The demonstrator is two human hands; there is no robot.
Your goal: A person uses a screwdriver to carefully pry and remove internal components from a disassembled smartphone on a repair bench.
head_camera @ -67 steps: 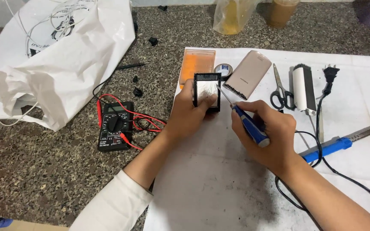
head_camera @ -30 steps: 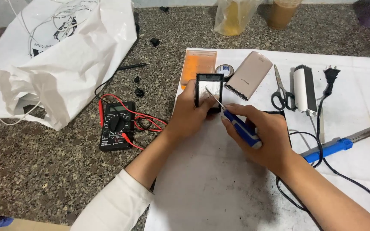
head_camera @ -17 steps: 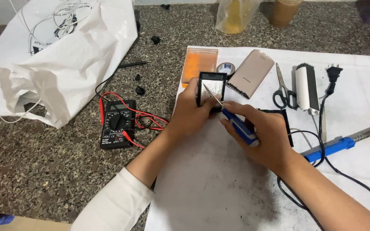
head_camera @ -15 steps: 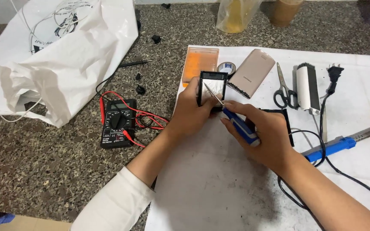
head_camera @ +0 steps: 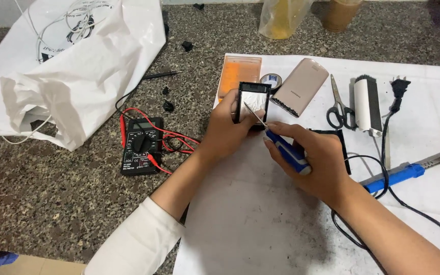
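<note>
Left grip (head_camera: 227, 130) clamps the small black case (head_camera: 252, 104) steady on the surface (head_camera: 250, 214); my right grip (head_camera: 318, 164) holds the screwdriver (head_camera: 281, 145), tip angled into it for leverage.

Surface: you work at a speckled granite countertop (head_camera: 52, 203); a white paper sheet (head_camera: 260, 224) covers its right part.
On bare stone, left: you have a crumpled white plastic bag (head_camera: 72, 66) holding white cables, and just right of it a black multimeter (head_camera: 141, 146) with red and black leads (head_camera: 174, 142).
On bare stone, top: small black bits (head_camera: 168, 105), a thin black probe (head_camera: 160, 75), a clear bag of yellow stuff (head_camera: 283, 18).
On the sheet, top row: orange plastic case (head_camera: 239, 76), tape roll (head_camera: 271, 80), beige power bank (head_camera: 301, 86), scissors (head_camera: 338, 104), white cylinder with black ends (head_camera: 367, 104), black plug (head_camera: 398, 87).
On the sheet, right: you see a blue-handled soldering iron (head_camera: 408, 170) with its black cord (head_camera: 383, 203).
</note>
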